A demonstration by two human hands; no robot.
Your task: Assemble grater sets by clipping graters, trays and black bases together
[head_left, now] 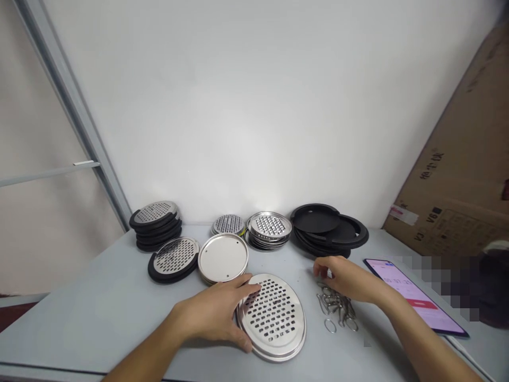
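Silver grater disc under the left hand, right hand down at the metal clips!

And look at that left hand: its grip is spread wide, fingers over the disc's upper left, thumb at the near-left rim, with the disc at the front middle of the surface. Over on the right, the right hand curls above a heap of metal clips (whether that bent grip has one pinched, I can't tell), and a loose ring lies just in front. Behind the disc, a plain metal disc sits beside a black-edged grater; farther back, shiny graters stand stacked next to black rings, while a phone lies right of the clips.
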